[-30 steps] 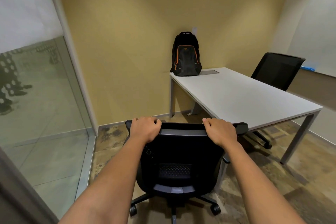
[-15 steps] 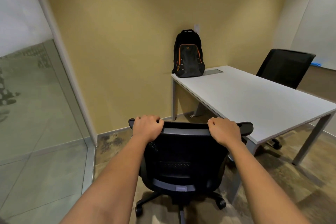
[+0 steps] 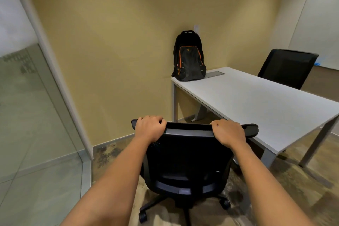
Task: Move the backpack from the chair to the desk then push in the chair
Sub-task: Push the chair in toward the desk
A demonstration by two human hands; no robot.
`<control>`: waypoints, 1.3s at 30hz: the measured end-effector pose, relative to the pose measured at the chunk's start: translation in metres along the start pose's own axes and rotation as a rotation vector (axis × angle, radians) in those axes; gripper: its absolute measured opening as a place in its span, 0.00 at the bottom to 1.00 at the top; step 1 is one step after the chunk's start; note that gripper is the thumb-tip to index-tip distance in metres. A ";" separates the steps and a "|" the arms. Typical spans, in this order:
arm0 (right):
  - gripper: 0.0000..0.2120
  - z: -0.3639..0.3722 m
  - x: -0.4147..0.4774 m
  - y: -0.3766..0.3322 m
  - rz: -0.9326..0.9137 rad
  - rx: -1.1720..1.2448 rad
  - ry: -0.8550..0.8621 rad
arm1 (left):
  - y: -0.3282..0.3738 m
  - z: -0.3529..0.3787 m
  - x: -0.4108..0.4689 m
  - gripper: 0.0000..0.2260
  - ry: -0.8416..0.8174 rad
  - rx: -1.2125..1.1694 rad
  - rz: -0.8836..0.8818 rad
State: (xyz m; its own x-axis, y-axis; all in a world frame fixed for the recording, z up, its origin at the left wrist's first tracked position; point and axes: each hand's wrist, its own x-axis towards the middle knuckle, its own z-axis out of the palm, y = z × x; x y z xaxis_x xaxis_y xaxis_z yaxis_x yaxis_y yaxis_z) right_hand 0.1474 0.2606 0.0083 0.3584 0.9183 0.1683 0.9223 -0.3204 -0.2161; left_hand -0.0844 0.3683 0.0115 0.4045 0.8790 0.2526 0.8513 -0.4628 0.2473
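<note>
1. Compared with the earlier pictures, the chair has been brought closer to the near long edge of the table; its right top corner is now seen over that edge, where a gap was visible before.
2. Both hands have kept their places on the top rail of the backrest. The left hand is closed over the rail near its left end, and the right hand is closed over it near its right end, fingers curled over the top.
3. The backpack is found upright on the far left corner of the table, against the yellow wall, just beside a grey panel set into the tabletop. Its position is unchanged.
4. The first part of the task is therefore judged complete; only the pushing-in of the chair remains, and it is judged to be under way.
5. The seat is hidden behind the backrest, so it cannot be told how far it lies under the table.
6. The chair appears offset toward the table's left half, with a table leg close to its right side. Contact between the wheeled base and that leg is judged a possible obstruction.
7. A second chair is seen at the far side, apart from the work.
</note>
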 end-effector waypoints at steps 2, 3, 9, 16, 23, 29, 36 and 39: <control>0.21 0.005 0.013 -0.005 0.006 -0.007 0.020 | -0.007 0.002 0.013 0.16 0.006 -0.009 0.004; 0.22 0.008 0.019 -0.007 0.013 -0.010 0.032 | -0.009 0.003 0.020 0.16 0.011 -0.013 0.006; 0.19 0.017 0.062 -0.017 0.054 0.058 0.051 | -0.025 0.013 0.067 0.16 0.032 -0.009 0.018; 0.20 0.032 0.115 -0.031 0.098 0.069 0.081 | -0.048 0.024 0.126 0.15 0.028 -0.039 0.026; 0.19 0.045 0.168 -0.050 0.157 0.094 0.091 | -0.073 0.034 0.186 0.16 0.019 -0.054 0.047; 0.17 0.051 0.204 -0.066 0.210 0.107 0.081 | -0.093 0.041 0.230 0.16 -0.002 -0.073 0.093; 0.14 0.062 0.243 -0.107 0.320 0.061 0.073 | -0.135 0.046 0.291 0.17 -0.035 -0.080 0.203; 0.18 0.072 0.262 -0.126 0.308 -0.039 0.031 | -0.159 0.049 0.321 0.18 -0.039 -0.072 0.266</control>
State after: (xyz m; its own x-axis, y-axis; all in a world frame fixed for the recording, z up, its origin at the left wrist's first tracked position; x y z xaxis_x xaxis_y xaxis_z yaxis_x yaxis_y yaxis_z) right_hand 0.1144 0.5587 0.0102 0.6257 0.7692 0.1299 0.7742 -0.5920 -0.2241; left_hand -0.0732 0.7298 0.0074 0.6248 0.7283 0.2814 0.6878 -0.6840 0.2432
